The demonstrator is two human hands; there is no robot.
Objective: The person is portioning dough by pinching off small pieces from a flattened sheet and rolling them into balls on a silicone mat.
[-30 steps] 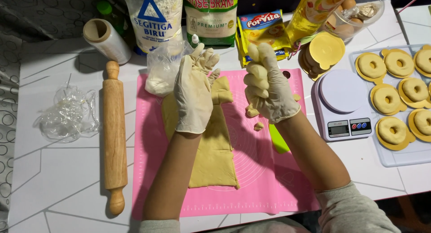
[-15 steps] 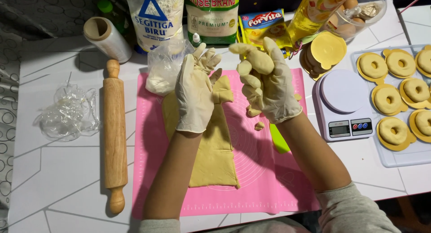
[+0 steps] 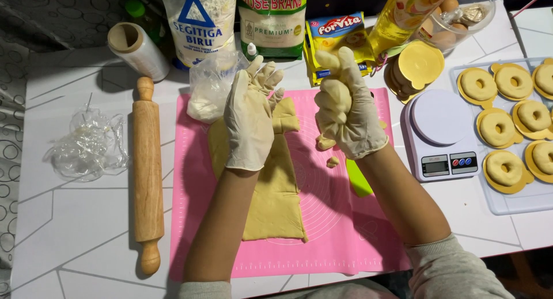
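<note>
1. The right hand [image 3: 349,106], in a pale glove, has its fingers curled tight around a lump of dough [image 3: 329,91], squeezing it in a fist held up above the mat; dough bulges out at the top and bottom of the grip.
2. The left hand [image 3: 250,117], also gloved, is open, fingers straight and slightly spread, pointing away from the person, holding nothing.
3. Under that open palm lies a flat sheet of dough [image 3: 275,201], a long wedge reaching toward the person, with a folded corner poking out just beside the left fingertips.
4. A small crumb of dough [image 3: 332,161] sits on the mat below the right fist, and a green scraper [image 3: 358,181] lies partly under the right forearm.
5. All of it rests on a pink baking mat [image 3: 345,235] on the white table [image 3: 75,218].
6. To the left, a wooden rolling pin [image 3: 148,172] lies along the mat's edge, with crumpled clear plastic [image 3: 87,144] beyond it.
7. To the right, a kitchen scale [image 3: 439,135] stands beside a tray [image 3: 507,204] of ring-shaped dough pieces [image 3: 496,128].
8. A plastic bag of flour [image 3: 208,86] sits at the mat's far left corner.
</note>
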